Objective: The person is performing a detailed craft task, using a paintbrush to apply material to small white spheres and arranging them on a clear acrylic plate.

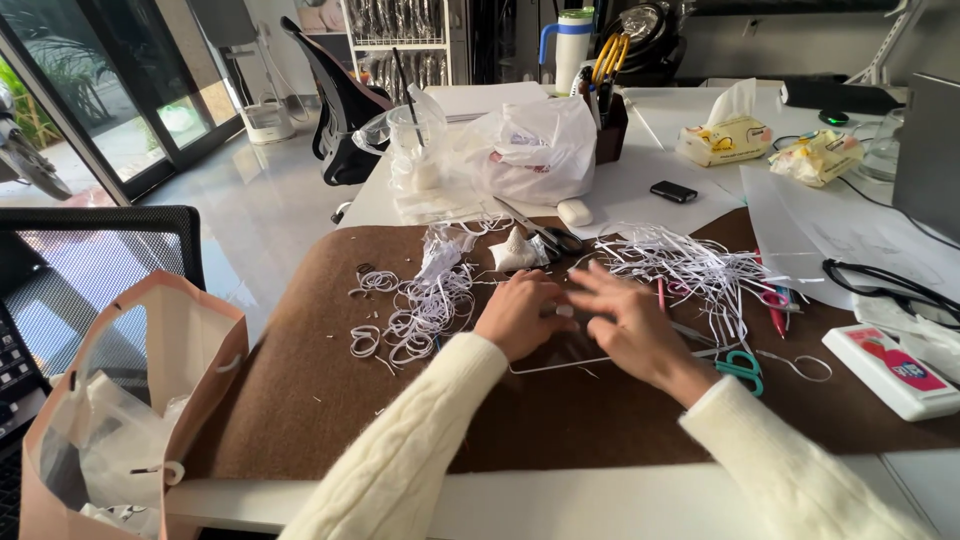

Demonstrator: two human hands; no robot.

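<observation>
Looks like an office or small studio space, being used for paper crafts right now. White desks (pixel 560 500) pushed together, a black mesh office chair (pixel 100 250) on one side and another black chair (pixel 340 120) further back, a pen holder (pixel 608 110) stuffed with scissors, tissue packs (pixel 725 135), a monitor edge (pixel 930 150) with cables, big glass doors (pixel 120 100) and a shiny pale floor (pixel 250 210)

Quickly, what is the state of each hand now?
Left hand: curled, pinching something small and white.
Right hand: open, fingers spread over the brown mat.
</observation>
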